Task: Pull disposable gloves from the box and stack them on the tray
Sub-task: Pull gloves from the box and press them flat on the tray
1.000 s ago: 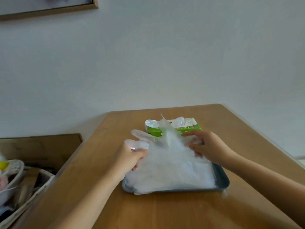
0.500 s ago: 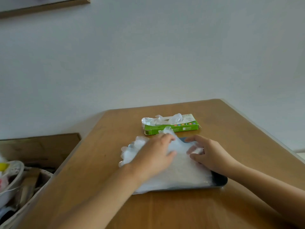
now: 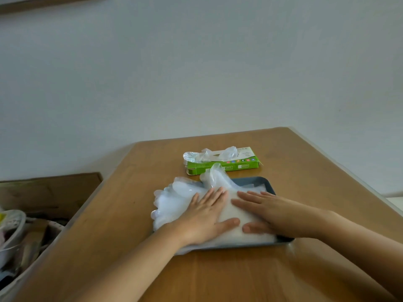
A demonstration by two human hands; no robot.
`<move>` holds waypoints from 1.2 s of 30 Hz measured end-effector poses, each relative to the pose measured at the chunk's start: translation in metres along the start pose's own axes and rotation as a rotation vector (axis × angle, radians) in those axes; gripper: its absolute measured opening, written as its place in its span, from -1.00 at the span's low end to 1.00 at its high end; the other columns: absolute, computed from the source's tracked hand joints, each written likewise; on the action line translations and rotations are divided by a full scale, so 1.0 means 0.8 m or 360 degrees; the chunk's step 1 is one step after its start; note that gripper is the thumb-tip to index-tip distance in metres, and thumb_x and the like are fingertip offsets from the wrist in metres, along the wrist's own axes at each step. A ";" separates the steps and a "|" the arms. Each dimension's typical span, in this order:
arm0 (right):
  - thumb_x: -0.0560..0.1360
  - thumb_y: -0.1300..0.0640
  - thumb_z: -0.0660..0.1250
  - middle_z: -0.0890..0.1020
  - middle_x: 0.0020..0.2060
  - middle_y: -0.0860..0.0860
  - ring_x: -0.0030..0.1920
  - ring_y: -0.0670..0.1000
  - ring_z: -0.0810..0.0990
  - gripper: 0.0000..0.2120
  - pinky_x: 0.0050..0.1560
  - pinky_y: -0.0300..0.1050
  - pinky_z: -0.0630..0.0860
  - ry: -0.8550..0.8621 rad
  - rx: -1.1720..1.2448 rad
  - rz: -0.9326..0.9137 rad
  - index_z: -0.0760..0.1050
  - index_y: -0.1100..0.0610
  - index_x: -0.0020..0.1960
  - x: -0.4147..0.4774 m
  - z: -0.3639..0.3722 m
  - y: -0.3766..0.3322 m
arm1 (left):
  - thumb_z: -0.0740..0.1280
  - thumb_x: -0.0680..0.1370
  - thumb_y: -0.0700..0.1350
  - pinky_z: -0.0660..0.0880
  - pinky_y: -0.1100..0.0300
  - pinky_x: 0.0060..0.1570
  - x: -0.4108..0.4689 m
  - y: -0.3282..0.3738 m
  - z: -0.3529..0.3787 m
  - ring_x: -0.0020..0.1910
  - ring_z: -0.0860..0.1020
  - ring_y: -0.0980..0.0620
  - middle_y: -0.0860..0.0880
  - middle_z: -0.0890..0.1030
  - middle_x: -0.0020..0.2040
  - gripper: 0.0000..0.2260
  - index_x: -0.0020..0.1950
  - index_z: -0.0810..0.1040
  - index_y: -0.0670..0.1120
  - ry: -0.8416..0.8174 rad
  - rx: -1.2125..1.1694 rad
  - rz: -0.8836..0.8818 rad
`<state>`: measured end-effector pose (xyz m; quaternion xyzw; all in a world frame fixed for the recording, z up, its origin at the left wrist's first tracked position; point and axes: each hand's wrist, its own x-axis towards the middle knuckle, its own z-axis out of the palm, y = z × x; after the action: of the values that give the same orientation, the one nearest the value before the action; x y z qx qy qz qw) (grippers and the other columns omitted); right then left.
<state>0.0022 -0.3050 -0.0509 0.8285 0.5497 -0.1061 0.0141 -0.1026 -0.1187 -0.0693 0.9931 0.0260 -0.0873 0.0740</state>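
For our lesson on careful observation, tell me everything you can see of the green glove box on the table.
The box is a long, flat cardboard carton with green sides and a white top, small coloured icons along its front. It lies flat on the wooden table, just beyond the grey tray. Thin clear gloves bulge from its top slot, and its left end flap looks open. Neither the left hand nor the right hand touches it.

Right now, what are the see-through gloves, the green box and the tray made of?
The gloves look like thin plastic film: see-through, crinkly, a bit shiny. The green box looks like printed cardboard, with flat folded sides. The tray is gray-blue with a smooth, dull rim; plastic or coated metal, I cannot tell.
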 end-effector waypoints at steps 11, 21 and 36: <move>0.42 -0.27 0.35 0.50 0.29 -0.18 0.20 -0.16 0.49 -0.47 0.18 -0.31 0.38 0.0103 0.0299 0.0151 0.42 -0.15 0.35 0.021 -0.069 0.008 | 0.36 0.44 0.29 0.35 0.15 0.34 -0.023 -0.072 -0.104 0.36 0.40 0.05 0.10 0.34 0.47 -0.30 0.50 0.26 0.06 -0.0372 -0.0026 -0.0341; 0.44 -0.10 0.43 0.41 0.39 0.04 0.35 0.07 0.39 -0.33 0.30 -0.11 0.31 0.0636 0.0311 0.0352 0.31 0.10 0.45 0.163 -0.098 0.065 | 0.43 0.42 0.22 0.39 0.15 0.17 0.101 -0.120 -0.123 0.27 0.50 -0.09 -0.10 0.55 0.21 -0.50 0.21 0.54 -0.09 0.0595 -0.0780 -0.0768; 0.24 -0.28 0.51 0.25 0.43 -0.03 0.46 0.08 0.17 0.06 0.45 0.11 0.15 0.0450 0.0540 0.0350 0.01 -0.05 0.54 0.187 -0.045 0.128 | 0.40 0.53 -0.10 0.43 0.24 -0.20 0.156 -0.123 -0.119 -0.29 0.51 0.09 0.04 0.56 -0.35 -0.82 -0.23 0.59 -0.15 0.0695 -0.1139 -0.0528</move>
<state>0.1573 -0.2046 -0.0539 0.8804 0.4271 -0.0777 -0.1910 0.0301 -0.0023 -0.0124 0.8825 0.2284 0.1281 0.3906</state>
